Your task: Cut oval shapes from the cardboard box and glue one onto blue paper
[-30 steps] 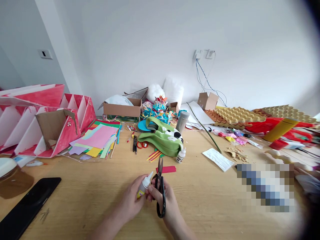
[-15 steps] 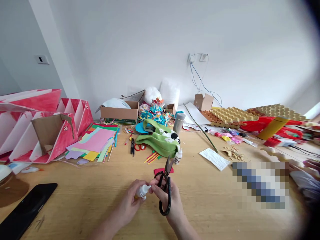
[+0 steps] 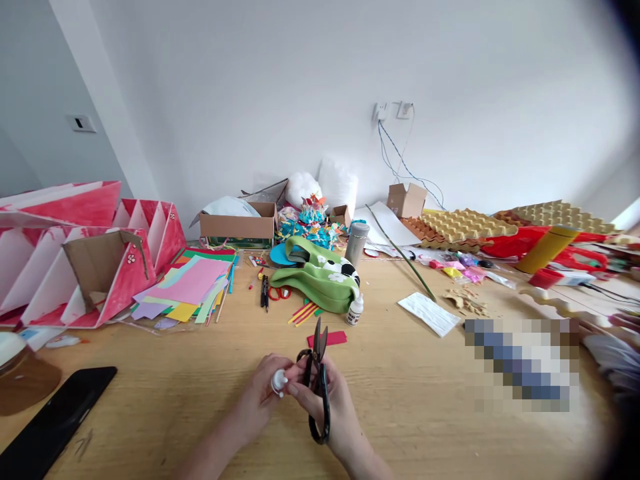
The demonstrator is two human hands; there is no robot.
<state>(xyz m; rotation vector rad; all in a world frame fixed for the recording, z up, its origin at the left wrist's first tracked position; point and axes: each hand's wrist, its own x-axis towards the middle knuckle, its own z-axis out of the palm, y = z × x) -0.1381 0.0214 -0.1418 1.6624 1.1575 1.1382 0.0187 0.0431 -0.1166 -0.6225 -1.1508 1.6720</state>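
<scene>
Grips a white-capped bottle (image 3: 279, 382) in the left hand (image 3: 263, 387) and black-handled scissors (image 3: 326, 399) in the right hand (image 3: 340, 407), blades parted and pointing forward. Keeps both low above the table (image 3: 200, 373), well apart from the phone (image 3: 60, 417) at left. Reaches toward the red paper (image 3: 337, 338) with the blades, just short of the upright bottle (image 3: 355, 311) and green cloth (image 3: 327, 283).

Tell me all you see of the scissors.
The scissors have dark, pointed, metallic-looking blades, slightly parted and joined at a pivot, and two black handle loops. The right hand holds them by the handles over the wood-grained table, tips pointing away from the person. In the picture, the blades overlap the red strip; whether they touch it cannot be told.
</scene>
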